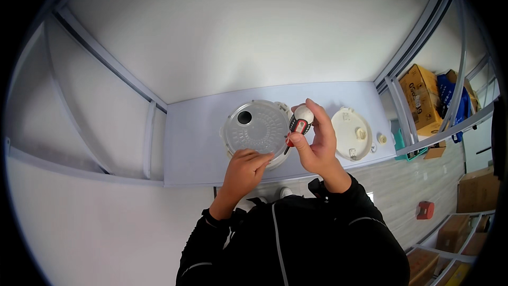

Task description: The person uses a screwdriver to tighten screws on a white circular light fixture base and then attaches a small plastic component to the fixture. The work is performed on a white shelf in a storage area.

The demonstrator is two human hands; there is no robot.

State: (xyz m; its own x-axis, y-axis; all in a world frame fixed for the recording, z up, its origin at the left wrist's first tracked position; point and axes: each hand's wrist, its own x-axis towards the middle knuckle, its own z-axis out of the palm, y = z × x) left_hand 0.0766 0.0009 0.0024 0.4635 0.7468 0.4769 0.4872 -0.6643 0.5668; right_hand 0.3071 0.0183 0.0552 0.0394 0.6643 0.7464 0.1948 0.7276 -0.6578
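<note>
Screwdriver [301,123]: pinched in right hand [321,151], over round cover [254,133]
Left hand [244,172]: bunched at cover; cannot tell whether pinching anything
Cover: on counter [191,127]
Work: apparently screwdriving
Next: probably aligning tip

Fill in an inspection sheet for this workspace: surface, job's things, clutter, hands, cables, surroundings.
Surface: pale tabletop.
Job's things: screwdriver; silver-topped round lid with a dark round opening; white round cover to its right.
Clutter: small cream round part beside the cover.
Hands: right hand grips the screwdriver; left hand at the lid's near side, fingertips together, contents unclear.
Cables: nothing seen.
Surroundings: cardboard box and red stool, right.
</note>
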